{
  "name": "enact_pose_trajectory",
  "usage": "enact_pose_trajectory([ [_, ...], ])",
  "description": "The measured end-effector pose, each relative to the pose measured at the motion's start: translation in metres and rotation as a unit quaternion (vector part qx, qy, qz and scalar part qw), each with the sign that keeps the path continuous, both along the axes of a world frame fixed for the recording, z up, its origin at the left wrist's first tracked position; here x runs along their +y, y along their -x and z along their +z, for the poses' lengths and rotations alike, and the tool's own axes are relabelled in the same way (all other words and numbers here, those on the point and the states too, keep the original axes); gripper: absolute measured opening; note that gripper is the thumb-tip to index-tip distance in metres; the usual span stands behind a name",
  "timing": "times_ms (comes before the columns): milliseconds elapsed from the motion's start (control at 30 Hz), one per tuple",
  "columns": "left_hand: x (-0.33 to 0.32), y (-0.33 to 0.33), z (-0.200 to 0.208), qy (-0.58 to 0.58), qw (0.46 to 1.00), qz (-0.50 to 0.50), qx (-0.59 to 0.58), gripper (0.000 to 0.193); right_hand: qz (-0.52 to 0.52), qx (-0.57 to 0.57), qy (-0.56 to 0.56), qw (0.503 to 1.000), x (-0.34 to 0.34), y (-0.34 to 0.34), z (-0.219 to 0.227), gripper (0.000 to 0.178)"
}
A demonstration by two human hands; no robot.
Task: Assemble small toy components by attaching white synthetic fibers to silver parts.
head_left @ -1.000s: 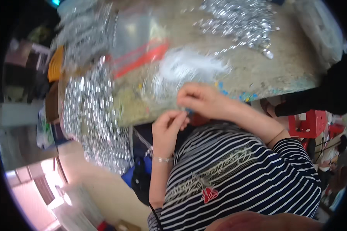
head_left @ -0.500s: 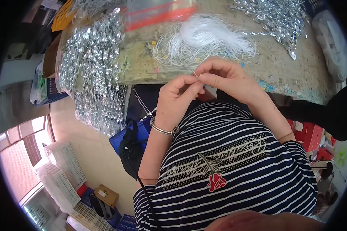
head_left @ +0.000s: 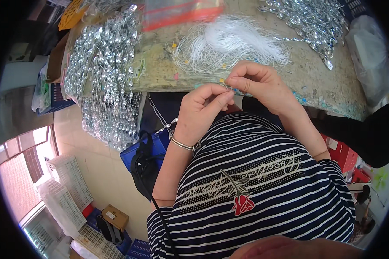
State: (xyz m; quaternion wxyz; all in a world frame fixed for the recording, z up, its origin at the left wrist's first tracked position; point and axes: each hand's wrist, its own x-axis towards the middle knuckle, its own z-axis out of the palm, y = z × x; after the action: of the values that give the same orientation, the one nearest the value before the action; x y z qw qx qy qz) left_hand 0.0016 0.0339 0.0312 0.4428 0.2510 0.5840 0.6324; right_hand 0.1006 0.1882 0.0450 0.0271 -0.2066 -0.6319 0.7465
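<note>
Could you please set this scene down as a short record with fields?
left hand: pinching a thin white thread
right hand: fingertips close to the left's; its grip is unclear
left wrist: metal bracelet
beyond hands: loose white strings on the worn table
left side: silver strips, hanging over the edge
far right: more silver strips

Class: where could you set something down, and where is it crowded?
The table looks mostly bare below the right silver strips, between white threads and plastic bag, and between threads and left silver strips. Crowded: under threads and both strip heaps.
</note>
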Motion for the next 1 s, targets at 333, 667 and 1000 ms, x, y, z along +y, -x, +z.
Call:
enact_pose_trajectory([
  [333,0.011,0.006,0.004,0.062,0.993,-0.028,0.100,0.011,0.014,-0.026,0.042,0.999,0.013,0.005,0.010,0.008],
  [667,0.000,-0.009,-0.007,0.062,0.996,-0.028,0.063,0.008,0.060,0.078,-0.152,0.983,0.004,-0.014,-0.005,0.016],
  [1000,-0.003,-0.011,-0.004,0.034,0.999,0.013,0.018,0.007,0.034,0.078,-0.165,0.983,-0.001,-0.026,-0.012,0.015],
])
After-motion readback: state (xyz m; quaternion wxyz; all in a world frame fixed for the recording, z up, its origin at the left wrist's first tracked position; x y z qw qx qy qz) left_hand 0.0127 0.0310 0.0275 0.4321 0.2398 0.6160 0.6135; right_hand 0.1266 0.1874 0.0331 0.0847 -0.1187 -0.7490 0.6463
